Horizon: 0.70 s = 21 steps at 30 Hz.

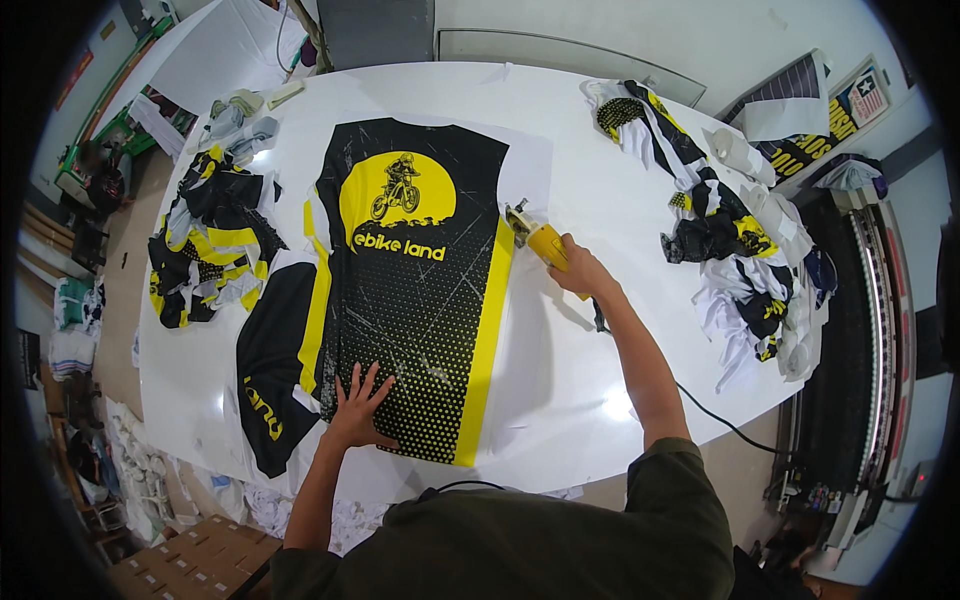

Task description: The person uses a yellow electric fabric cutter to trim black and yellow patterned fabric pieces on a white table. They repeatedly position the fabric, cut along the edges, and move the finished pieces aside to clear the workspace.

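A black and yellow printed jersey panel point(420, 310) lies flat on the white table, with a motorbike rider in a yellow circle and a yellow strip down its right side. My left hand point(361, 408) rests on the panel's lower left part, fingers spread. My right hand point(588, 270) grips a yellow electric cloth cutter point(545, 243) by its body. The cutter's metal head point(518, 222) is at the panel's upper right edge, beside the yellow strip. White pattern paper point(528, 165) shows under the panel there. Left of the panel lies a black sleeve piece point(272, 370).
Crumpled black, yellow and white fabric scraps point(215, 235) are heaped on the table's left, with more scraps point(735, 225) along its right side. The cutter's black cord point(725, 424) runs off the right edge. A long dark machine point(860, 330) stands beyond. Brown boxes point(195, 562) sit at lower left.
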{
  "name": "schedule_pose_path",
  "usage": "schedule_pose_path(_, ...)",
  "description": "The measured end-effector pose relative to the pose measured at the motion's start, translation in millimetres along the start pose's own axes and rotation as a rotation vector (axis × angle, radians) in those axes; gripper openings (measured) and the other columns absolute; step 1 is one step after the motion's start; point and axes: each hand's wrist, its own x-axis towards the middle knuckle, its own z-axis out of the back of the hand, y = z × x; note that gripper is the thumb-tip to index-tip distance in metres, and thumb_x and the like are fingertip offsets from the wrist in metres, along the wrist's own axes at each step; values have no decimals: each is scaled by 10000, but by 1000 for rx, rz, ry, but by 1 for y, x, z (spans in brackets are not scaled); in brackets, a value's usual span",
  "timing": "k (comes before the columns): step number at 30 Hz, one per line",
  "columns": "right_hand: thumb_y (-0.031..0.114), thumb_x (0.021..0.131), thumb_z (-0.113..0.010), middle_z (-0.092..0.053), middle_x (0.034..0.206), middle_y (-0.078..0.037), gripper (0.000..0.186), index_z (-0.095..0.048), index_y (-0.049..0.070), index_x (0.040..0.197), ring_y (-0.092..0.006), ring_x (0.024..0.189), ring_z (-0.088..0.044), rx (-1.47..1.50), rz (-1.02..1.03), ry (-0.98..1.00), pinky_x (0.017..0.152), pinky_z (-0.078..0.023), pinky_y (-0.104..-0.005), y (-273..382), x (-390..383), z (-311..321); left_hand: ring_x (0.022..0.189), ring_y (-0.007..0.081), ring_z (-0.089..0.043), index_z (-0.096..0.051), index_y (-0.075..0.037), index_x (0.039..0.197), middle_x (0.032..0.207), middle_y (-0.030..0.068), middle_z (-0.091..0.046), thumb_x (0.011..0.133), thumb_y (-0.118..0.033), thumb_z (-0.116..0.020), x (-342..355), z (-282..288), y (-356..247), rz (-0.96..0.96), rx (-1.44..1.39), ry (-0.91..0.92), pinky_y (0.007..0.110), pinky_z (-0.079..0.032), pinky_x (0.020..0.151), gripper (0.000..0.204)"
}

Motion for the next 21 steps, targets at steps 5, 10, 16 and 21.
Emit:
schedule_pose_path(5,288,866,-703,-704,1042,-307,588,-415,3,1293,-468,969,-702,32,-36,9,843,-573,-519,11,5,0,1577,499,-28,-272,-268,1653,1737,165,-99,427,-648,-954,0,-3,1,2,-8,-13,813,-30,1154,1453)
schedule_pose_path(10,289,861,-699,-698,1060,-313,577,-417,7,1277,-473,986,-698,25,-86,-16,862,-571,-523,32,13,-3,1578,496,-23,-270,-269,1654,1737,165,-103,436,-651,-950,-1,-6,3,-9,-22,-39,812,-21,1155,1446)
schedule_pose_path(16,338,864,-708,-694,1070,-359,729,-383,-52,1387,-481,980,-714,29,-154,-49,852,-580,-510,46,37,-17,1581,487,-15,-274,-302,1651,1738,158,-97,431,-656,-946,-2,-12,6,-18,-68,-84,809,-17,1157,1437)
schedule_pose_path(21,367,862,-719,-685,1133,-361,803,-352,-62,1433,-472,1022,-712,38,-220,-149,866,-588,-482,63,59,-30,1591,458,-10,-286,-309,1647,1744,131,-100,410,-681,-934,-2,-18,12,-21,-95,-121,819,-27,1149,1446)
